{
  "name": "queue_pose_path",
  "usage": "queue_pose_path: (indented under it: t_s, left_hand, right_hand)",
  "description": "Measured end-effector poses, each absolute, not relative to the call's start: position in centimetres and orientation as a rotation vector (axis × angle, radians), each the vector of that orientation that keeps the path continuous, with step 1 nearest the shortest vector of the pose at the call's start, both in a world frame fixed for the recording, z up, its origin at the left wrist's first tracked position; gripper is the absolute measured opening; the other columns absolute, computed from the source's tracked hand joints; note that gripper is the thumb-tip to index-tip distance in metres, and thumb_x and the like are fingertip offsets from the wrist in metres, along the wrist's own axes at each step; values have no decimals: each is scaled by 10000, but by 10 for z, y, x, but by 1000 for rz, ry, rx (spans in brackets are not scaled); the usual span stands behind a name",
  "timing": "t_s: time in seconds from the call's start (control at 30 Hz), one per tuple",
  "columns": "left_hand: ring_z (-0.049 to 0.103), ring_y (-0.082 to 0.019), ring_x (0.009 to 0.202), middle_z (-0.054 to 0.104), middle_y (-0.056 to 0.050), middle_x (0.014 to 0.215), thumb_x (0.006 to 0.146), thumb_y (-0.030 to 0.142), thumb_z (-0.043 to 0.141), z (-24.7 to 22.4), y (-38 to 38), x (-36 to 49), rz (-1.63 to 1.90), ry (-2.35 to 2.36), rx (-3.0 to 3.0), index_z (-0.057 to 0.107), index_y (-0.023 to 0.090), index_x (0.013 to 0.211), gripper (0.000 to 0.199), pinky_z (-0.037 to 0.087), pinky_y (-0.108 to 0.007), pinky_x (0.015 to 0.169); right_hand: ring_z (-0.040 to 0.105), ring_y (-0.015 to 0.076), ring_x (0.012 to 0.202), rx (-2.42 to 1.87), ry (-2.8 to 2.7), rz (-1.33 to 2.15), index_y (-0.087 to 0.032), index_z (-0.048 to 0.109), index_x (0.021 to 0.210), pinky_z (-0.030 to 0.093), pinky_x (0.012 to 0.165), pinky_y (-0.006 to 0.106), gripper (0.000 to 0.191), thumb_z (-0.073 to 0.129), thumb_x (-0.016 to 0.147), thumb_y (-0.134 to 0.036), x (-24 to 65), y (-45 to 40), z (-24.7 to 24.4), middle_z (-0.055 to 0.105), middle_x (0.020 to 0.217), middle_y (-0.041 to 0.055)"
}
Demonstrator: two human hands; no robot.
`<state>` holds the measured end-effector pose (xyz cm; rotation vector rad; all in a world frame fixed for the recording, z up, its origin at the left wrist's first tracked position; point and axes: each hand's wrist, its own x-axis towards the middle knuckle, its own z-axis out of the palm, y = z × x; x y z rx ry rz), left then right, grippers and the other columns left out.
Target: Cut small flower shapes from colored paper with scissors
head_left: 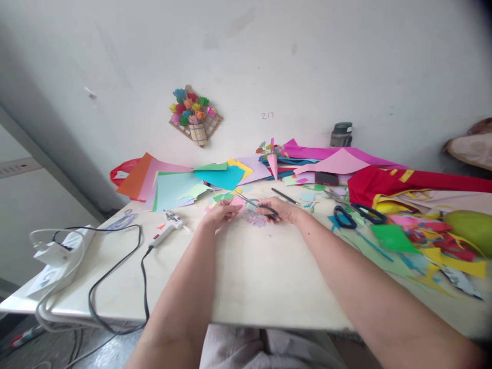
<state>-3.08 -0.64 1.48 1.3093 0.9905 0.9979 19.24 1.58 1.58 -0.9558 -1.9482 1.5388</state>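
Both hands are at work over the worktop. The left grip is narrow, pinching a small piece of pink paper at the fingertips. The right grip is closed about the dark handle of the scissors, whose blades point towards the pink paper; whether they touch it cannot be told. Small scraps lie just below, between the hands. A black pen lies beyond the right hand. The second scissors rest well to its right, among cuttings. A glue gun lies to the left, its cord attached.
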Motion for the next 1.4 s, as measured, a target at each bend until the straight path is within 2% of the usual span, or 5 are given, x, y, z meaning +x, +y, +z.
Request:
queue_pose_path:
  t_s: [0.27,0.47,0.53,1.07,1.4]
  left_hand:
    - [224,-2,364,336,85,437,601,408,836,16,-7,-35,815,947,1267,492,145,583,434,143,-139,351]
    - [543,-93,426,649,-66,607,604,371,831,10,-3,-36,833,920,1302,641,93,712,354,457,-207,426]
    - [581,-113,439,686,-99,663,619,346,822,8,-1,-37,805,912,1313,663,77,735,333,493,-227,451]
    - [599,-132,428,697,-114,643,664,250,734,9,0,-38,732,896,1293,684,71,717,193,515,-230,453]
    - [671,-127,532,726,-115,736,765,128,725,9,1,-32,1027,1004,1089,648,74,808,103,559,-186,519]
  right_hand:
    - [450,46,330,-1004,-2001,1530,-141,558,767,227,297,137,217,697,778,-309,195,13,24,550,466,-49]
    - [447,42,330,-1013,-2040,1531,-145,556,726,230,303,143,257,725,748,-337,195,17,20,560,467,-46]
    - [440,41,326,-1017,-2051,1532,-149,560,727,240,309,144,264,735,734,-347,195,19,17,559,462,-50]
    - [448,50,333,-946,-2176,1434,-137,612,746,267,333,167,372,778,656,-458,196,28,5,560,474,-46]
    - [413,44,313,-1031,-1997,1475,-148,587,695,272,323,160,344,792,672,-423,188,24,7,530,427,-56]
